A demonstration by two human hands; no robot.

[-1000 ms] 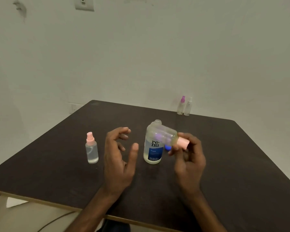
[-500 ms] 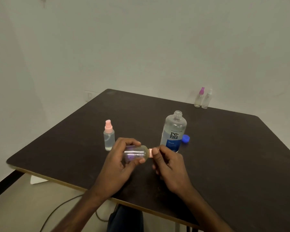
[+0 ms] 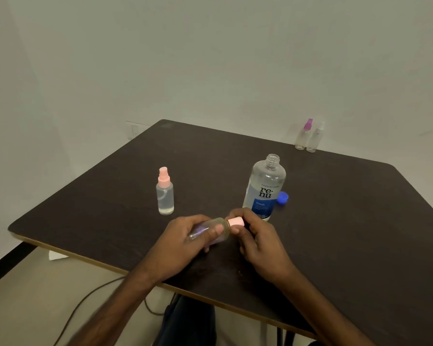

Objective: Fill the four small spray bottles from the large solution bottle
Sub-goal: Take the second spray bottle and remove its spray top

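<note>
The large bottle (image 3: 264,188) stands uncapped mid-desk (image 3: 348,233), its blue cap (image 3: 282,197) lying just beside it on the right; the label hides its liquid level. To its left a pink-topped bottle (image 3: 165,193) stands upright with clear liquid inside. A second spray bottle (image 3: 224,226) lies sideways above the desk's near part: the left hand (image 3: 185,243) is wrapped round its body and the right hand (image 3: 258,243) pinches its pink top (image 3: 236,221). Fingers cover much of it, so its contents cannot be told. At the far edge a purple-topped bottle (image 3: 303,136) and a white-topped bottle (image 3: 315,138) stand touching, too small to judge their fill.
</note>
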